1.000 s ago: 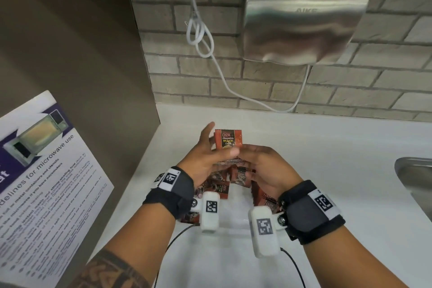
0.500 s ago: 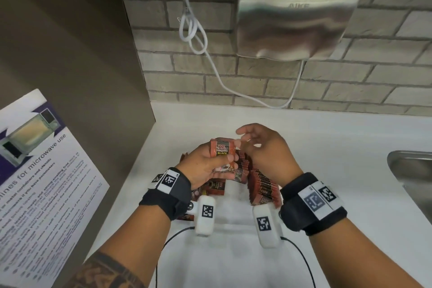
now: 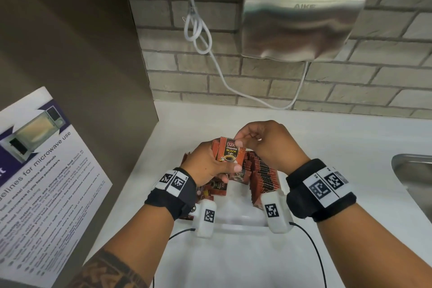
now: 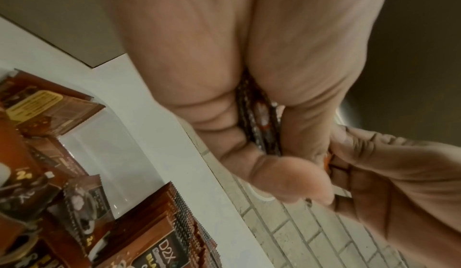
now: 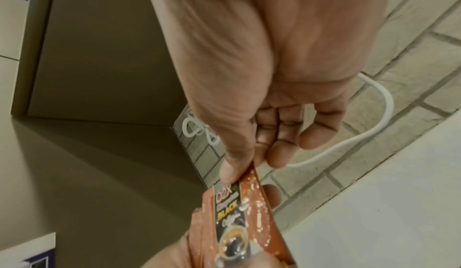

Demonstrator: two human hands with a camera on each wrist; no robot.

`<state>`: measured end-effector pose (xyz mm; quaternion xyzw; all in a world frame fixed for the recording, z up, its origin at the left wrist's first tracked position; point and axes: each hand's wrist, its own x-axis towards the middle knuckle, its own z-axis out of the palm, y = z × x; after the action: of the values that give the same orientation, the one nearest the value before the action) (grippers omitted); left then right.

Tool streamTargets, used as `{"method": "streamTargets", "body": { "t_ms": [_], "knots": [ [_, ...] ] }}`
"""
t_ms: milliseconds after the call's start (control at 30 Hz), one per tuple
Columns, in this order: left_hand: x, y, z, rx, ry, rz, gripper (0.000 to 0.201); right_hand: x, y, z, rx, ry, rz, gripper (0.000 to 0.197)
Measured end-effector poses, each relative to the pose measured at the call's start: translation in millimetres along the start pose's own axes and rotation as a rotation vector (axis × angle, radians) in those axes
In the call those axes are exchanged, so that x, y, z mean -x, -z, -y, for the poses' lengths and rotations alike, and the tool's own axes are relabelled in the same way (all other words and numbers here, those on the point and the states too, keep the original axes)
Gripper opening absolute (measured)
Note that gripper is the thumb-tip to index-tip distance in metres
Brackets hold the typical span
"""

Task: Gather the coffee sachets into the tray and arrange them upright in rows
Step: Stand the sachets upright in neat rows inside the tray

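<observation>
My left hand (image 3: 214,166) grips a small stack of red-brown coffee sachets (image 3: 230,153) upright above the clear tray (image 3: 243,225), the front one showing its black label. My right hand (image 3: 240,141) pinches the top edge of that front sachet (image 5: 239,211) between thumb and forefinger. In the left wrist view the stack's edges (image 4: 259,122) show between my left thumb and fingers. A row of sachets (image 3: 263,175) stands upright along the tray's right side. Loose sachets (image 3: 217,186) lie flat in the tray's left part (image 4: 49,112).
The tray sits on a white counter (image 3: 339,147) beside a brown side wall (image 3: 93,54). A steel hand dryer (image 3: 301,21) and white cable (image 3: 198,33) hang on the brick wall. A steel sink (image 3: 413,175) lies to the right. A microwave notice (image 3: 39,170) hangs at left.
My left hand has tilted the stack so its front label faces me. My right hand rose from beside the stack and now pinches the front sachet's top edge.
</observation>
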<state>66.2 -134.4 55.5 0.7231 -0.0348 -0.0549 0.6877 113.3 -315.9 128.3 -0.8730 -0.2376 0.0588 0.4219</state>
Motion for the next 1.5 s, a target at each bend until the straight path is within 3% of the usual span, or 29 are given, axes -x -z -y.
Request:
{"method": "streamTargets", "body": {
  "t_ms": [167,233,333,467,600,733,933,1500],
  "knots": [
    [-5,-1,6,-0.113,0.015,-0.104,0.054,-2,1,1,0.005,0.013,-0.027,0.005],
    [-7,-1,8,-0.133,0.019,-0.119,0.052,-2,2,1,0.044,0.008,-0.021,0.004],
    [-7,3,13,-0.280,0.096,-0.089,0.041,-5,5,-6,0.158,-0.031,0.007,0.006],
    [-4,12,24,-0.622,0.355,-0.021,0.035,-8,1,-28,0.267,-0.133,0.084,0.010],
    [-5,1,29,-0.849,0.413,0.114,0.030,-11,-19,-48,0.342,-0.245,0.117,0.021],
    [-15,-15,38,-0.871,0.499,0.280,0.034,-12,-33,-52,0.430,-0.290,0.130,0.026],
    [-30,-34,41,-0.896,0.553,0.343,0.041,-14,-43,-60,0.457,-0.338,0.152,0.025],
    [-40,-39,43,-0.804,0.661,0.321,0.028,-21,-47,-80,0.456,-0.320,0.178,0.019]
  ]
}}
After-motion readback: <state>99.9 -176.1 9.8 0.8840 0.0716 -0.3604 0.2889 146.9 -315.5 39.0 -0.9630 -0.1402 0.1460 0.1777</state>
